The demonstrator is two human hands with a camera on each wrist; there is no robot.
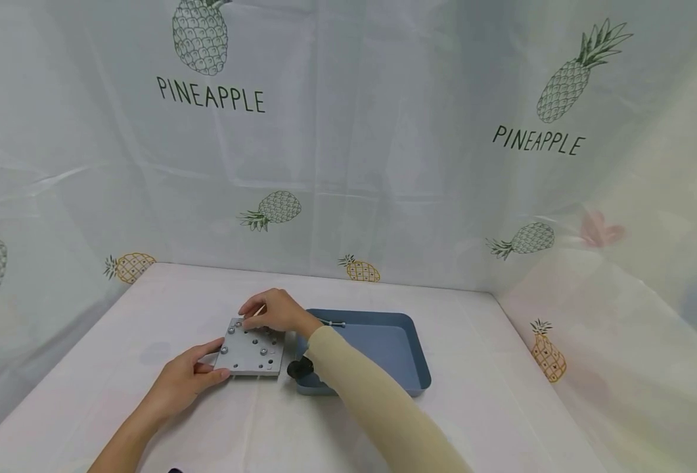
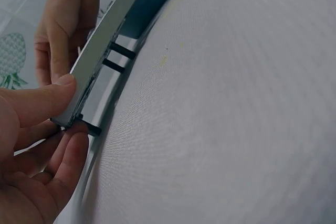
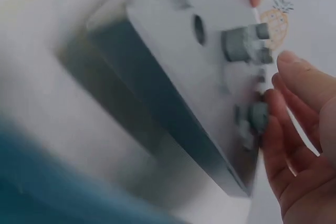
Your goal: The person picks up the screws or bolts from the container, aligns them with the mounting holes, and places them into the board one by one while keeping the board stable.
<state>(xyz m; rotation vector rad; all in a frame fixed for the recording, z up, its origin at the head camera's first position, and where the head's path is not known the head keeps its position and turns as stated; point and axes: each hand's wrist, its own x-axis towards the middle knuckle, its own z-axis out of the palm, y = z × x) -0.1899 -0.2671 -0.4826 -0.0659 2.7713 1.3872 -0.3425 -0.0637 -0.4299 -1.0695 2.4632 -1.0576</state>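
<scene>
A grey metal plate [image 1: 247, 351] with holes and several bolts lies left of the middle of the table. My left hand [image 1: 179, 381] grips its left side, the thumb at the near corner and the fingers at the edge. Dark bolt shanks [image 2: 122, 51] stick out below the plate [image 2: 97, 59] in the left wrist view. Over the plate's far edge, my right hand [image 1: 277, 311] has bent fingers among the bolts. In the right wrist view its fingertips reach a bolt head [image 3: 257, 117]; whether they pinch anything is unclear, as that view is blurred.
A blue tray [image 1: 395, 348] stands just right of the plate, partly behind the right sleeve [image 1: 372, 401]. Inside it lies a silver bolt [image 1: 333, 323]. A dark round object [image 1: 299, 368] shows by the tray's left rim. Behind the table hangs a pineapple-print curtain [image 1: 372, 164].
</scene>
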